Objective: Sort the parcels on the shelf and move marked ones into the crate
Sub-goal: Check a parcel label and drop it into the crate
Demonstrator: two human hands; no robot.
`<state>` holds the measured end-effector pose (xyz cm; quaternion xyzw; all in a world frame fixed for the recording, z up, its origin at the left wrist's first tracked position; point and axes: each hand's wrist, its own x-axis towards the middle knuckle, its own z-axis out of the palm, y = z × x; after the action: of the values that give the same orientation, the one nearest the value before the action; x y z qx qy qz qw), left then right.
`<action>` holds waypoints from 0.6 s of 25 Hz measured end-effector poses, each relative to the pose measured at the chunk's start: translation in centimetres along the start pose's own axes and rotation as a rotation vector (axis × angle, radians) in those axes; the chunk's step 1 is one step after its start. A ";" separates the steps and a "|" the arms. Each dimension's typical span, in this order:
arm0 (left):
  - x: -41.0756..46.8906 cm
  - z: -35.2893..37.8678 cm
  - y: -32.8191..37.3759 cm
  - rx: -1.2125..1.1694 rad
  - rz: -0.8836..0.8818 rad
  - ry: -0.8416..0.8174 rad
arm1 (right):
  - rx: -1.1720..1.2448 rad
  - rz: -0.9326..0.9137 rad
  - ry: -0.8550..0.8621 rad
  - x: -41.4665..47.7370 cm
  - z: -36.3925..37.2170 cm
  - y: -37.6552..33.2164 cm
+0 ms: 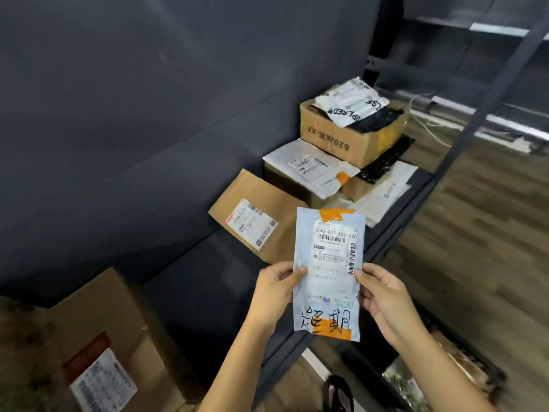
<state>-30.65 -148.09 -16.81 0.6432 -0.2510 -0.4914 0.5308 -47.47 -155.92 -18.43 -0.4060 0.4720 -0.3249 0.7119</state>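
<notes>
I hold a flat pale-blue mailer parcel [328, 275] upright in front of the dark shelf [190, 281]. It carries a white shipping label, orange tape at top and bottom, and black handwritten characters near its lower edge. My left hand [274, 288] pinches its left edge and my right hand [383, 295] pinches its right edge. Behind it on the shelf lie a brown box with a label [255, 215], a white mailer [312, 168] on another box, and an open carton [350, 129] holding white and black bags. No crate is identifiable in view.
A large brown box [113, 346] with a label stands at the lower left on the shelf. More white and black mailers [383, 185] lie at the shelf's right end. Wood-look floor [475, 233] stretches to the right, and a sandalled foot [338, 394] shows below.
</notes>
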 end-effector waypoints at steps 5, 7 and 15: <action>1.7 5.2 -3.2 0.084 -0.105 -0.142 | 0.032 0.059 0.175 -1.2 -5.8 2.2; 2.7 7.7 -5.1 0.208 -0.150 -0.190 | 0.044 0.113 0.260 -1.6 -8.4 3.5; 5.8 19.1 -12.8 0.538 -0.274 -0.322 | 0.029 0.331 0.489 -2.3 -20.1 7.1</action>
<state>-48.09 -157.36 -29.92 0.7022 -0.3634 -0.5695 0.2250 -66.55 -156.17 -28.26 -0.2228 0.6846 -0.2994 0.6261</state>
